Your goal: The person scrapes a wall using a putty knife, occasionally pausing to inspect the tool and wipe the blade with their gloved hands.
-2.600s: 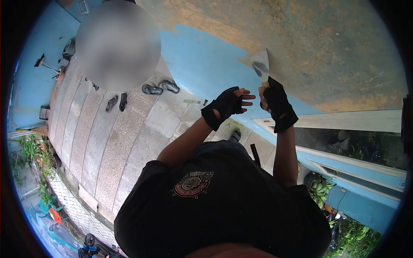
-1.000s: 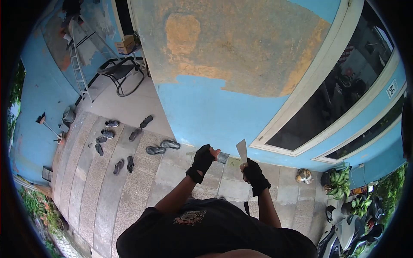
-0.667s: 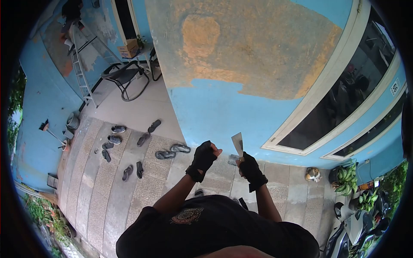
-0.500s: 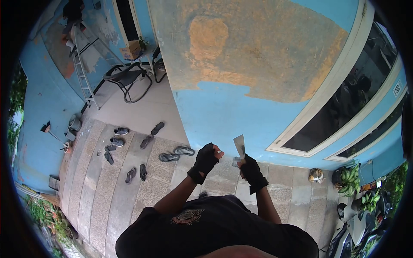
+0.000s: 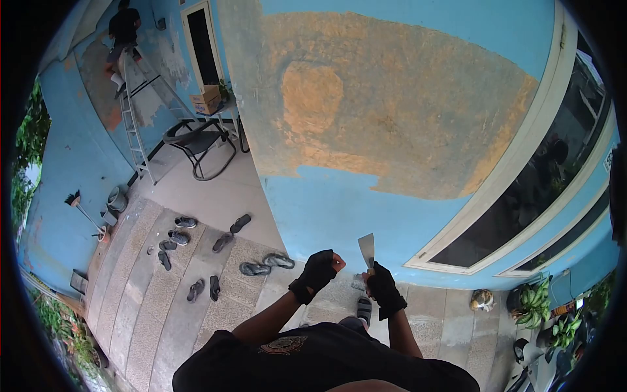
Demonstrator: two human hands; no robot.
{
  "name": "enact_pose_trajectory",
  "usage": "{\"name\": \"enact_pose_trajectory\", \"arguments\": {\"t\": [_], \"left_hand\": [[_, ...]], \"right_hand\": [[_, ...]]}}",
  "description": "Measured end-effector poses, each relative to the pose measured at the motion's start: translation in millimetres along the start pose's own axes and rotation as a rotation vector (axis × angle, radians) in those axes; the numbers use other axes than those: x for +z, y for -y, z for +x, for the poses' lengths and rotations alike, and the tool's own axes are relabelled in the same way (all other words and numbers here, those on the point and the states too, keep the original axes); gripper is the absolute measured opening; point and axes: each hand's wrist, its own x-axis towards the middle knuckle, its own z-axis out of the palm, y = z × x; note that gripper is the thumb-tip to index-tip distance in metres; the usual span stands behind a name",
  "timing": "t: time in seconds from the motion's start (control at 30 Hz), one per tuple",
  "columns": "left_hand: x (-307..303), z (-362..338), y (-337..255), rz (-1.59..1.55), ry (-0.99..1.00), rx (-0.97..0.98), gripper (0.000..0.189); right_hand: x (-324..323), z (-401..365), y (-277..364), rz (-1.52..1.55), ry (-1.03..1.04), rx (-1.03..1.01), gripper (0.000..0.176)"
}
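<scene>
**Bare blade beside your free hand**

Your right hand (image 5: 384,292) is closed round the handle of the scraper (image 5: 367,249). Its blade points up, clear of the blue wall (image 5: 333,212) and touching nothing. Your left hand (image 5: 318,273) hangs just beside it with the fingers curled in. Nothing shows in that hand, though a small thing could be hidden inside the fist.

The chief risk, as I judge it, is the gap between blade and left hand. The gloves leave your fingertips bare, so a careless turn of the wrist could bring the edge across them.

If the blade meets the wall steeply, a corner could dig in and gouge the plaster instead of sliding under the paint. The edge of the bare patch (image 5: 392,117) sits above your hands, so you are likely to stretch for it and lose control of the angle.

The window (image 5: 522,196) frame is near on your right, and a slip that way would score it. Sandals (image 5: 264,264) lie loose on the floor (image 5: 196,326) to your left, so a blind step there could trip you.

A person (image 5: 124,29) on a ladder (image 5: 134,111) works well apart.
</scene>
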Motion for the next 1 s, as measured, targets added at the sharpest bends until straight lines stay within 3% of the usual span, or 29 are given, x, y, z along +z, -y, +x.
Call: {"name": "enact_pose_trajectory", "arguments": {"t": [0.17,0.23,0.3,0.37,0.47,0.57,0.63,0.7,0.77,0.87,0.93,0.97,1.0], "left_hand": [[42.2,50.4,-0.8,0.053,-0.119,0.133,0.013],[66.9,75.2,7.0,-0.014,-0.165,0.119,0.012],[87.1,90.3,3.7,-0.074,-0.213,0.096,0.012],[102.5,105.2,-20.4,-0.293,-0.163,-0.190,0.011],[131.7,125.4,-8.4,-0.211,-0.254,-0.115,0.011],[145.2,136.7,-17.1,-0.264,-0.337,-0.203,0.009],[153.2,142.1,-6.4,-0.328,-0.366,-0.297,0.008],[160.0,148.0,-1.4,-0.539,-0.351,-0.169,0.017],[159.0,154.7,-9.7,-0.634,-0.257,-0.218,0.029],[170.0,167.7,-10.3,-0.840,-0.210,-0.358,0.038],[188.7,179.7,-3.0,-0.976,-0.175,-0.379,0.050],[194.7,188.1,7.9,-0.994,-0.185,-0.393,0.050],[200.3,195.6,22.1,-1.242,0.013,-0.275,0.052]], "right_hand": [[-56.2,53.3,-5.7,-0.013,0.081,-0.043,0.017],[-82.8,77.7,-3.6,-0.282,0.072,-0.283,0.021],[-113.4,88.9,15.1,-0.153,0.142,-0.114,0.023],[-139.3,100.9,34.8,-0.126,0.190,-0.090,0.018],[-165.6,119.1,48.9,-0.117,0.233,-0.119,0.014],[-183.6,138.3,47.0,-0.093,0.319,-0.040,0.015],[-184.8,146.6,53.6,-0.131,0.362,-0.094,0.015],[-184.8,152.7,62.4,-0.144,0.360,-0.050,0.012],[-187.4,160.0,61.4,-0.112,0.388,-0.124,0.013],[-190.9,163.2,70.4,0.043,0.404,-0.040,0.015],[-194.0,163.9,84.2,0.511,0.623,0.092,0.018],[-194.8,168.3,82.3,0.501,0.621,0.115,0.018],[-196.6,171.7,79.3,0.454,0.621,0.142,0.017]]}}
